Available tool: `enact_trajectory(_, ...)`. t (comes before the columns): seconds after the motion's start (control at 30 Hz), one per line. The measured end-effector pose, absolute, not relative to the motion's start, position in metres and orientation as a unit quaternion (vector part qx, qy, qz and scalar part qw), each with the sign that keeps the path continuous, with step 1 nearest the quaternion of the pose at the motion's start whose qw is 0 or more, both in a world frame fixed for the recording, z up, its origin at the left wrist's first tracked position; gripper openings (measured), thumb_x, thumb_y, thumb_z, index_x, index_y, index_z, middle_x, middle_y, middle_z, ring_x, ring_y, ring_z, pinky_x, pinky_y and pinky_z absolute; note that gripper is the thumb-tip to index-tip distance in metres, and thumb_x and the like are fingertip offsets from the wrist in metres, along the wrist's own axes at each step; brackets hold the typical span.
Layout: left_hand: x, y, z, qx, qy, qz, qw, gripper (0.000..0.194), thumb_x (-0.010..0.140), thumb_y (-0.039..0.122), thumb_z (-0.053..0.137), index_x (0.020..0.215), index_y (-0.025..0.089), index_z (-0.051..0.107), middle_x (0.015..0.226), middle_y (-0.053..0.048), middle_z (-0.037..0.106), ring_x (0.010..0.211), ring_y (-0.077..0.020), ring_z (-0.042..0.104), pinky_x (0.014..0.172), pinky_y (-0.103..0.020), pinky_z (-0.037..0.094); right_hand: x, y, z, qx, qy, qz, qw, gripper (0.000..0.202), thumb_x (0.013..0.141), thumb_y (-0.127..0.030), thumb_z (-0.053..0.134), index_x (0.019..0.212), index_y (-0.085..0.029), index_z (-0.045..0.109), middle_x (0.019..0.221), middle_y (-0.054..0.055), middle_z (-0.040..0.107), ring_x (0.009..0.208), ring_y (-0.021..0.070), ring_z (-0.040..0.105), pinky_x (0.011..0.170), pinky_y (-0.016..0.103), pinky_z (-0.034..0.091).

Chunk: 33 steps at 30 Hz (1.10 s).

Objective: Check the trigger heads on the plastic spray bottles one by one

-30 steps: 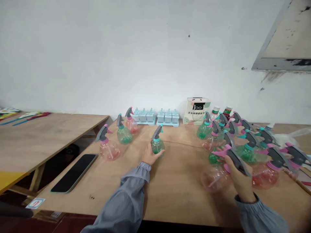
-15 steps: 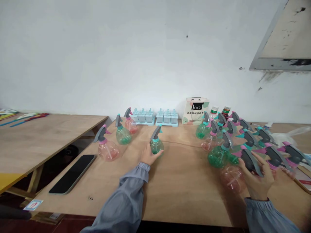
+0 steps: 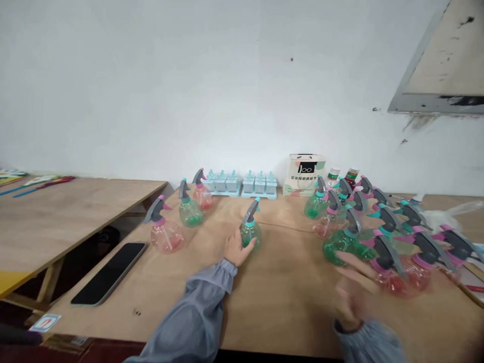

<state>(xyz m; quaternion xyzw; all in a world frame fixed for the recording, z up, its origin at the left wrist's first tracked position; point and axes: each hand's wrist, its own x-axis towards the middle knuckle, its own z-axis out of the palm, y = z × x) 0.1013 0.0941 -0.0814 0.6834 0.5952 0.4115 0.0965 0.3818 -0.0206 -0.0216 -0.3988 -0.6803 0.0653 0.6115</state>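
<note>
My left hand (image 3: 239, 247) is wrapped round the left side of a green spray bottle (image 3: 250, 234) with a turquoise collar and grey trigger head. The bottle is upright at the middle of the table. My right hand (image 3: 353, 285) is smeared by motion, its fingers stretched out to the left and nothing visible in them. Beside it, at the near edge of a dense group, is a pink spray bottle (image 3: 393, 282). A larger green spray bottle (image 3: 342, 244) stands just behind that hand. Several more pink and green bottles fill the right side, partly hiding each other.
On the left are a pink spray bottle (image 3: 167, 237), a green one (image 3: 191, 212), another pink one (image 3: 203, 195) and a phone (image 3: 109, 275). Light-blue ice-pop moulds (image 3: 259, 186) and a printed carton (image 3: 303, 175) line the wall. A second table (image 3: 75, 212) adjoins a gap.
My right hand has let go of the pink spray bottle and swung left; that bottle now stands farther right, against the group. My left hand has shifted slightly right and nearer with the green spray bottle.
</note>
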Motion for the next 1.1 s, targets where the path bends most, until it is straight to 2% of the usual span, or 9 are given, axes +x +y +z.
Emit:
enact_trajectory(0.1, 0.108, 0.088, -0.081, 0.706, 0.586, 0.391, 0.076, 0.068, 0.083, 0.050, 0.053, 0.138, 0.015, 0.035, 0.124, -0.017, 0.061, 0.118, -0.0315, 0.058, 0.095, -0.045, 0.045, 0.326, 0.007, -0.021, -0.386, -0.718, 0.116, 0.568, 0.033, 0.087, -0.031, 0.053, 0.120, -0.025, 0.053, 0.121, 0.010, 0.058, 0.117, 0.0253, 0.055, 0.102, 0.050, 0.042)
enact_trajectory(0.27, 0.118, 0.076, -0.074, 0.743, 0.565, 0.359, -0.014, 0.069, 0.078, 0.059, 0.056, 0.131, 0.018, 0.045, 0.119, -0.015, 0.063, 0.111, -0.0298, 0.061, 0.090, -0.043, 0.044, 0.268, 0.069, -0.021, -0.448, -0.691, 0.224, 0.522, 0.079, 0.073, -0.045, 0.067, 0.138, -0.018, 0.031, 0.141, 0.016, 0.040, 0.136, 0.0282, 0.035, 0.111, 0.048, 0.033)
enact_trajectory(0.43, 0.110, 0.077, -0.069, 0.761, 0.508, 0.397, -0.073, 0.090, 0.060, 0.073, 0.065, 0.127, 0.016, 0.047, 0.104, -0.015, 0.066, 0.096, -0.0310, 0.064, 0.090, -0.045, 0.043, 0.255, 0.103, -0.014, -0.398, -0.659, 0.271, 0.578, 0.048, 0.075, -0.033, 0.057, 0.122, -0.021, 0.051, 0.126, 0.011, 0.057, 0.122, 0.0245, 0.051, 0.109, 0.044, 0.036)
enact_trajectory(0.6, 0.027, 0.089, -0.044, 0.549, 0.608, 0.547, -0.173, 0.073, 0.079, 0.058, 0.054, 0.130, 0.010, 0.033, 0.127, -0.023, 0.051, 0.123, -0.0353, 0.050, 0.101, -0.053, 0.038, 0.268, 0.121, 0.000, -0.372, -0.612, 0.393, 0.577, 0.030, 0.070, -0.027, 0.058, 0.099, -0.024, 0.067, 0.109, 0.005, 0.068, 0.111, 0.0236, 0.060, 0.106, 0.042, 0.038)
enact_trajectory(0.7, -0.032, 0.087, -0.025, 0.351, 0.686, 0.577, -0.269, 0.105, 0.065, 0.066, 0.065, 0.137, 0.004, 0.019, 0.144, -0.029, 0.031, 0.136, -0.0416, 0.032, 0.106, -0.060, 0.029, 0.278, 0.129, 0.005, -0.367, -0.577, 0.463, 0.563, 0.027, 0.065, -0.027, 0.060, 0.089, -0.023, 0.070, 0.096, 0.004, 0.072, 0.105, 0.0246, 0.063, 0.103, 0.042, 0.040)
enact_trajectory(0.77, -0.057, 0.083, -0.018, 0.306, 0.742, 0.548, -0.235, 0.114, 0.061, 0.069, 0.068, 0.140, 0.005, 0.017, 0.148, -0.030, 0.028, 0.137, -0.0439, 0.030, 0.107, -0.063, 0.025, 0.282, 0.130, 0.007, -0.351, -0.567, 0.503, 0.551, 0.028, 0.062, -0.026, 0.058, 0.086, -0.021, 0.070, 0.087, 0.003, 0.072, 0.099, 0.0246, 0.065, 0.100, 0.041, 0.041)
enact_trajectory(0.9, -0.069, 0.082, -0.015, 0.290, 0.827, 0.477, -0.070, 0.089, 0.069, 0.059, 0.064, 0.136, 0.010, 0.033, 0.123, -0.022, 0.060, 0.115, -0.0385, 0.057, 0.102, -0.060, 0.033, 0.282, 0.129, 0.012, -0.315, -0.570, 0.540, 0.534, 0.031, 0.058, -0.026, 0.056, 0.084, -0.021, 0.071, 0.077, 0.003, 0.071, 0.094, 0.0251, 0.065, 0.095, 0.039, 0.044)
enact_trajectory(1.0, -0.058, 0.090, -0.021, 0.322, 0.841, 0.431, -0.061, 0.062, 0.069, 0.059, 0.063, 0.110, 0.013, 0.056, 0.108, -0.019, 0.066, 0.105, -0.0378, 0.061, 0.091, -0.053, 0.045, 0.281, 0.127, 0.015, -0.299, -0.572, 0.556, 0.524, 0.031, 0.056, -0.026, 0.057, 0.084, -0.020, 0.071, 0.076, 0.003, 0.071, 0.091, 0.0253, 0.065, 0.090, 0.038, 0.047)
enact_trajectory(1.1, -0.032, 0.101, -0.033, 0.433, 0.786, 0.436, -0.056, 0.042, 0.074, 0.058, 0.056, 0.083, 0.018, 0.060, 0.087, -0.012, 0.067, 0.089, -0.0306, 0.064, 0.078, -0.042, 0.050, 0.282, 0.125, 0.018, -0.290, -0.548, 0.591, 0.517, 0.031, 0.055, -0.027, 0.058, 0.084, -0.021, 0.070, 0.075, 0.004, 0.070, 0.088, 0.0254, 0.066, 0.083, 0.037, 0.049)
